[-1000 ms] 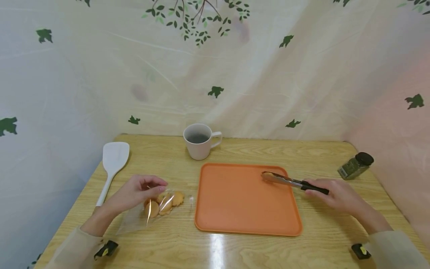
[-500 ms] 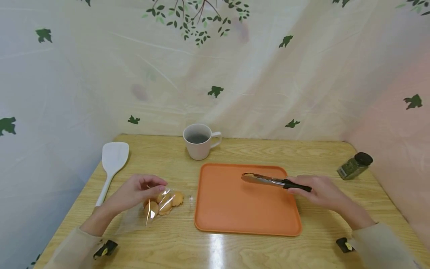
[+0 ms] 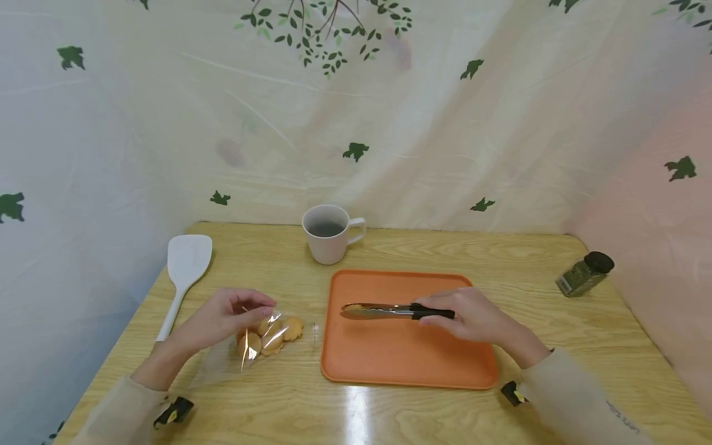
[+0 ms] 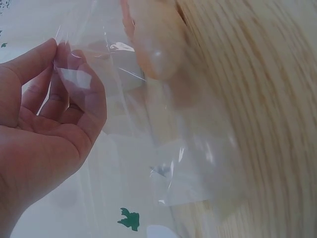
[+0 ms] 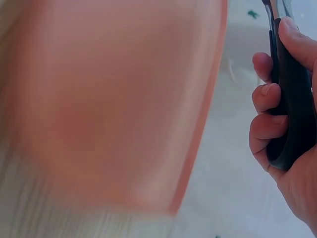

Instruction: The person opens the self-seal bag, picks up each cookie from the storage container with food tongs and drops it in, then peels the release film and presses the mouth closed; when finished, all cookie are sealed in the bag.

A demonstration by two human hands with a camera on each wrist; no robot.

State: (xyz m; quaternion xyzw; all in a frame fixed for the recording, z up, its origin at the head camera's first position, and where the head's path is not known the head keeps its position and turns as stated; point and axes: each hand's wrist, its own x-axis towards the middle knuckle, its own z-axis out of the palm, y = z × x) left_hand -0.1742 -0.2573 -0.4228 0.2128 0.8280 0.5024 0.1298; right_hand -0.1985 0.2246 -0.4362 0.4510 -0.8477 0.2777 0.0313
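Head view: my R grip (image 3: 470,316) held the tongs (image 3: 394,311) approx. lvl over the orange tray (image 3: 384,358), w/ what looked like a cookie (image 3: 352,308) in them; L grip (image 3: 229,318) pinched the clear bag (image 3: 221,364), cookies (image 3: 272,341) inside, on the tabletop (image 3: 278,405) left of the tray. Imo a steady, even squeeze suited best, lest it slip or crack.

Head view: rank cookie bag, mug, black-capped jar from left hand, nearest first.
1. Cookie bag: pinched in the left hand.
2. Mug: farther back, right of that hand.
3. Black-capped jar: far over on the right side.
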